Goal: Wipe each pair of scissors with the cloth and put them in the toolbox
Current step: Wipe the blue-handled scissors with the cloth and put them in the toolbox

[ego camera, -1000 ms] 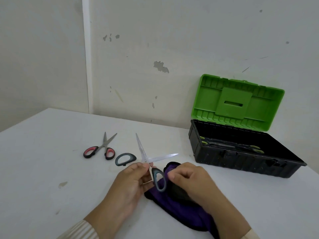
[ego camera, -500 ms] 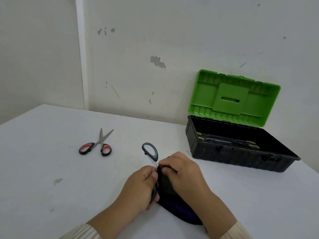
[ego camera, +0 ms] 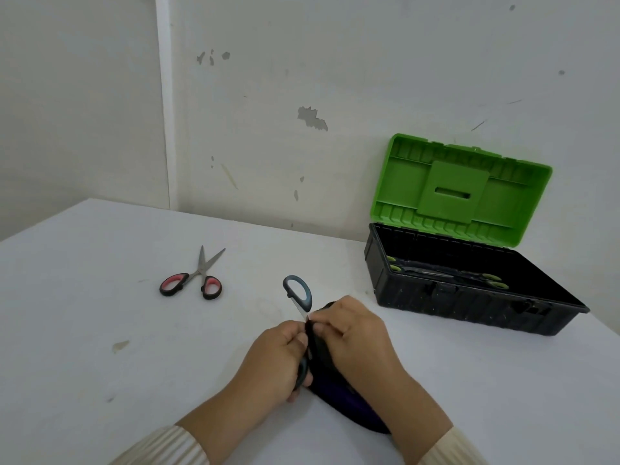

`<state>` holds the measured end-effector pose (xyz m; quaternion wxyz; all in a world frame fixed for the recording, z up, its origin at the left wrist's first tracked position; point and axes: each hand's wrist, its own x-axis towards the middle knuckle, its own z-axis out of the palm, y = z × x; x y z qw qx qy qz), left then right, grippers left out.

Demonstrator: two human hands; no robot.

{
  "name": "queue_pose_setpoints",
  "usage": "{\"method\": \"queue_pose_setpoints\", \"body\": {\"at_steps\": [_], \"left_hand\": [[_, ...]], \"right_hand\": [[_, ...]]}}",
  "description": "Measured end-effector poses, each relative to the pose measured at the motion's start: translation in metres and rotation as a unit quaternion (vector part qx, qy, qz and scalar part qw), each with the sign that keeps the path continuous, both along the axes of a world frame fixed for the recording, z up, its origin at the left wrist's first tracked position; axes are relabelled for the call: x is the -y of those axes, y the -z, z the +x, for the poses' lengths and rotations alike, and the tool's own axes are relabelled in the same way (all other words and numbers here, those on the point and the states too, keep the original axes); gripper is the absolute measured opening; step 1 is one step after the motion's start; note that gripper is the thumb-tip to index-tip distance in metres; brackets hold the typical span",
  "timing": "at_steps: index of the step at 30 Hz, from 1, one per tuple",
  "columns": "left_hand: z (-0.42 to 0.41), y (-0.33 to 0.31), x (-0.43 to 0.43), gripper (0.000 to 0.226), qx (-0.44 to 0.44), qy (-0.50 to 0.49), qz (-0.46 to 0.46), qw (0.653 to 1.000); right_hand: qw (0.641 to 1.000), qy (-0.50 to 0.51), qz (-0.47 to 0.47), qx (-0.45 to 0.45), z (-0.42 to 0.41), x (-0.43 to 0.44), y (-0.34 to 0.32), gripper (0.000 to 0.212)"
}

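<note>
My left hand (ego camera: 273, 359) grips the grey-handled scissors (ego camera: 298, 292), one handle loop sticking up beyond my fingers and the other low by my palm. My right hand (ego camera: 352, 333) pinches the dark purple cloth (ego camera: 345, 401) around the blades, which are hidden. Red-handled scissors (ego camera: 193, 280) lie slightly open on the white table (ego camera: 100, 330) to the left. The black toolbox (ego camera: 469, 297) stands open at the right with its green lid (ego camera: 459, 189) raised; green-handled scissors (ego camera: 446, 273) lie inside.
A wall runs close behind the table and toolbox. Small stains mark the tabletop at the left. The table's right edge falls away beyond the toolbox.
The scissors were spread open over the cloth a second ago; since then they have turned so that a handle points away and the cloth wraps the blades. Both hands stay together.
</note>
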<state>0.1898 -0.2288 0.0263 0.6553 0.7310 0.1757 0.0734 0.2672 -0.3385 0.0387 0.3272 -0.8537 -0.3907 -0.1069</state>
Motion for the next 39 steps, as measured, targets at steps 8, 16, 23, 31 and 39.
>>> {"method": "queue_pose_setpoints", "body": {"at_steps": [8,16,23,31,39], "left_hand": [[-0.002,-0.003,-0.002,0.030,-0.004,0.000,-0.007,1.000],[-0.003,-0.011,-0.003,0.033,0.004,-0.004,-0.007,1.000],[-0.003,-0.007,-0.005,0.028,-0.002,-0.012,0.000,1.000],[-0.006,-0.012,0.001,0.031,0.021,-0.003,0.006,1.000],[0.006,-0.016,-0.031,0.027,0.081,-0.196,-0.221,0.952]], "right_hand": [[0.999,0.017,0.040,0.014,0.005,0.001,0.004,0.013],[0.956,0.176,0.231,-0.046,0.029,0.038,-0.014,0.023],[0.996,-0.027,0.074,0.040,-0.004,-0.004,0.011,0.012],[0.977,0.155,0.134,-0.056,0.035,0.018,-0.001,0.011],[0.961,0.056,0.158,-0.219,0.014,0.026,-0.009,0.032]]}}
